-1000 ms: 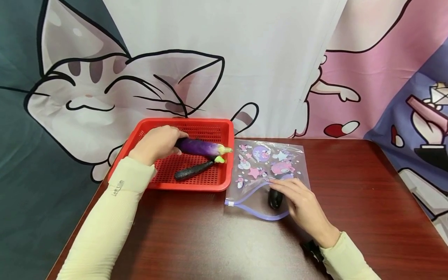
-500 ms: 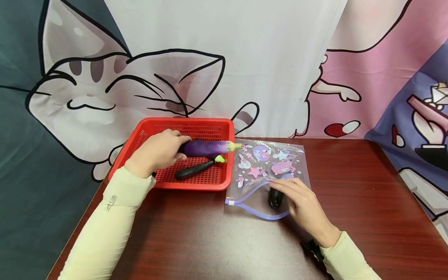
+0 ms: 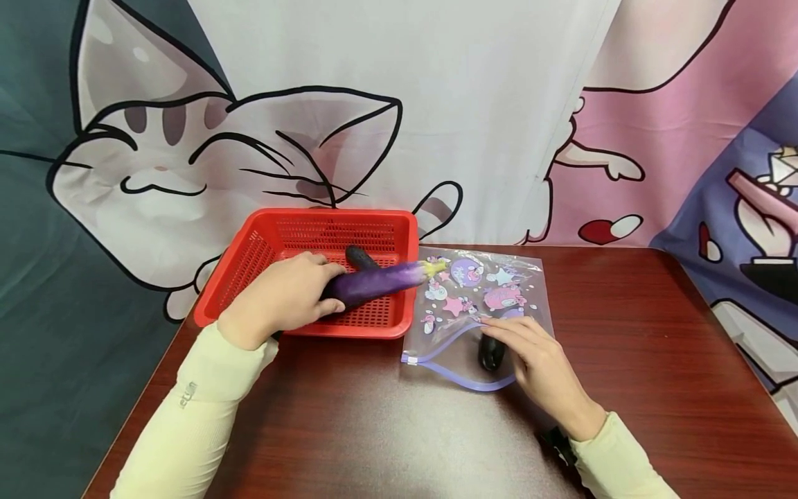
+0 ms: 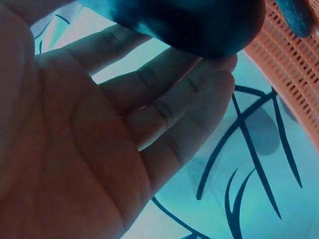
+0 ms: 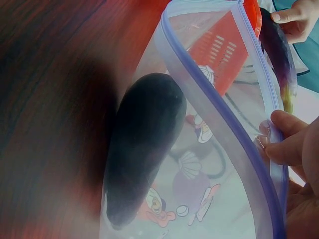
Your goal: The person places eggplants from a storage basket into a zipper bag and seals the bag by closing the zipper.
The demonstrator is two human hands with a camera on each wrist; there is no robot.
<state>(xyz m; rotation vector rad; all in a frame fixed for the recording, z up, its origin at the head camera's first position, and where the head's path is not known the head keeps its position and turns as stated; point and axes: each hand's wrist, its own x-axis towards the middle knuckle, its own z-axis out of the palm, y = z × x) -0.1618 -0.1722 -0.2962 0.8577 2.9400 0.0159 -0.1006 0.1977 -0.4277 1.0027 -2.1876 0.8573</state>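
The purple eggplant (image 3: 382, 281) has come nearer the bag (image 3: 469, 299).

Cartoon-cat fabric backdrop (image 3: 486, 104) behind a reddish-brown table (image 3: 630, 333)

Eggplant (image 3: 382, 283) smooth; basket (image 3: 247, 263) plastic; bag (image 3: 479, 285) shiny plastic; tabletop (image 3: 374, 430) glossy wood; backdrop (image 3: 486, 104) cloth.

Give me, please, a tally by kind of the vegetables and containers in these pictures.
Vegetables: 3 (the purple eggplant held in the left hand, the dark vegetable in the basket, the black vegetable in the bag)
Basket: 1 (the red basket)
Bag: 1 (the clear zip bag)
Total: 5
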